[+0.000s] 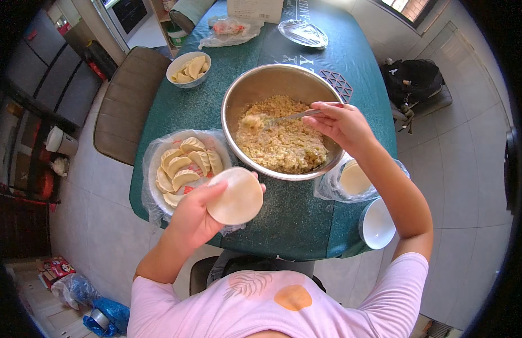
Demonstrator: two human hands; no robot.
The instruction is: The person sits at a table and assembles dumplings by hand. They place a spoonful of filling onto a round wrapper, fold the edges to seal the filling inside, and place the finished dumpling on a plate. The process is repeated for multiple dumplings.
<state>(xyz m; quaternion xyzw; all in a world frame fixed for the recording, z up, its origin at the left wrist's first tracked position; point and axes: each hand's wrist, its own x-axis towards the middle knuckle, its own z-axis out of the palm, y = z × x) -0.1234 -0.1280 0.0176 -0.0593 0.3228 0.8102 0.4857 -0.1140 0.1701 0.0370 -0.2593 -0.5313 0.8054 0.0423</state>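
A round, pale dumpling wrapper (236, 197) lies across the fingers of my left hand (196, 217), its thumb pressed on the wrapper's edge. My right hand (344, 125) pinches the handle of a metal spoon (299, 115) over a large steel mixing bowl (238, 93). A clump of filling sits on the spoon's head, blurred and partly hidden. Minced, yellowish filling (283, 146) covers the bowl's bottom. Left of the bowl, folded dumplings (185, 179) rest in a plastic-lined dish (154, 169), close behind my left hand. More wrappers (354, 179) lie in a plastic bag below my right forearm.
A white bowl (378, 224) stands tilted in view at the table's right edge. Another bowl (187, 83) at the back left holds pale dough pieces. Farther back are a plastic bag (230, 31), a covered plate (303, 34) and a lattice trivet (337, 84). A bench (131, 107) flanks the table.
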